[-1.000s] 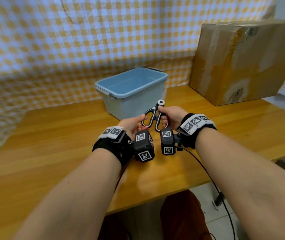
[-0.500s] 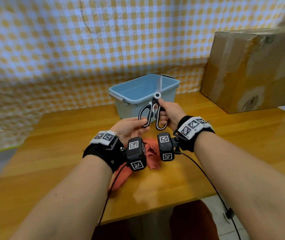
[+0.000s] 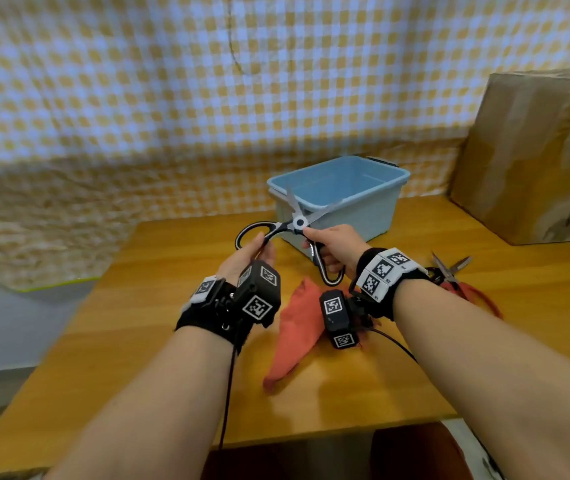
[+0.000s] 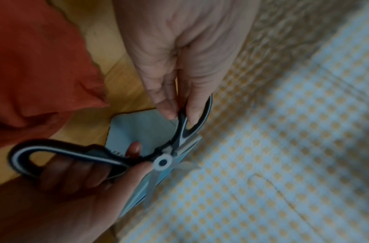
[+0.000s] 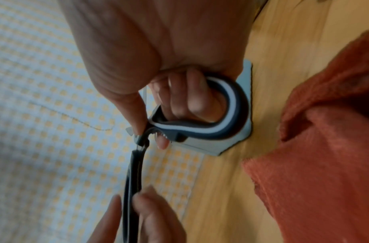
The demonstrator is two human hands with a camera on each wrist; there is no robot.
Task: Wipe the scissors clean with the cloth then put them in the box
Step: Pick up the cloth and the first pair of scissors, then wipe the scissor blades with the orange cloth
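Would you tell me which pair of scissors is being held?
The black-and-white scissors, blades open, gripped by both hands before the blue box; the red-handled scissors lie untouched on the table.

A makeshift recording corner: a wooden table backed at twelve o'clock by gingham sheeting, carton at two.

Black wristbands — checkered tags, cables

Left hand pinching one scissor handle, right hand curled through the other — both forearms extended forward
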